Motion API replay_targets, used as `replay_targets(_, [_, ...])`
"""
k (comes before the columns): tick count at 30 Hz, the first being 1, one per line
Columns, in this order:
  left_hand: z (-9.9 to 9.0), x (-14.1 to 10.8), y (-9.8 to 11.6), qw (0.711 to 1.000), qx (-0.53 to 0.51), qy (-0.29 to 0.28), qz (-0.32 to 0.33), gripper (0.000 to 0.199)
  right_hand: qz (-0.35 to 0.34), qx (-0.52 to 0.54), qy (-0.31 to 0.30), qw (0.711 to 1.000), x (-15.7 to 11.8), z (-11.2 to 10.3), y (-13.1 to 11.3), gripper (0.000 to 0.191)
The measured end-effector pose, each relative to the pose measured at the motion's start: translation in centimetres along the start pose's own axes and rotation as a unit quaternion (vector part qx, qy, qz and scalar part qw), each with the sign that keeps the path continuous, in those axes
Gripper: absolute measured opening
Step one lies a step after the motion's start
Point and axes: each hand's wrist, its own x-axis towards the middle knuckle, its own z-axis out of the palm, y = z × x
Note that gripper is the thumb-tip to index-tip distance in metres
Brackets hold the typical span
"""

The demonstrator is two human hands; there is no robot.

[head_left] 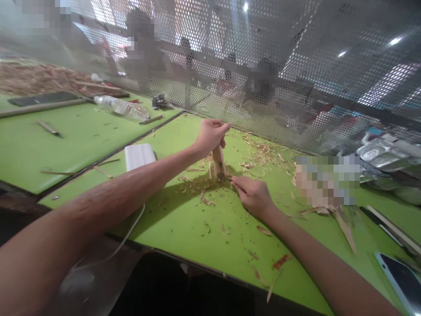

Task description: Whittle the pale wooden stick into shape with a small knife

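Observation:
In the middle of the green table, a wooden piece stands nearly upright with its lower end at the tabletop. My left hand is closed round its upper end. Low on the right, my right hand is closed on a thin tool whose tip meets the foot of the wood. Most of that tool is hidden by the fingers, so its kind is unclear. Curled wood shavings lie around the base.
A white box-shaped device with a cable lies left of the wood. Further left are a plastic bottle and a carving knife. At right lie a pointed wood piece and a phone. A perforated metal screen borders the back.

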Motion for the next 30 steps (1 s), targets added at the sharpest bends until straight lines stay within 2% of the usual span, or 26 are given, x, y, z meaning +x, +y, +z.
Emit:
replay_targets(9, [0.1, 0.4, -0.8, 1.000, 0.012, -0.010, 0.012, 0.040, -0.003, -0.035, -0.006, 0.999, 0.0, 0.2, -0.2, 0.030])
replay_targets(17, [0.7, -0.2, 0.5, 0.997, 0.006, -0.059, 0.054, 0.040, 0.009, -0.061, -0.056, 0.997, 0.0, -0.3, -0.7, 0.028])
replay_targets(22, [1.0, -0.6, 0.6, 0.998, 0.002, -0.030, 0.057, 0.040, 0.018, -0.046, -0.079, 0.996, 0.0, -0.4, -0.7, 0.027])
replay_targets(27, [1.2, -0.7, 0.4, 0.996, -0.002, -0.026, 0.087, 0.039, 0.017, -0.033, -0.089, 0.995, 0.1, -0.5, -0.6, 0.026])
replay_targets(30, [1.3, -0.7, 0.4, 0.997, -0.005, -0.002, 0.072, 0.040, 0.009, -0.037, -0.083, 0.996, 0.1, -0.5, -0.6, 0.026])
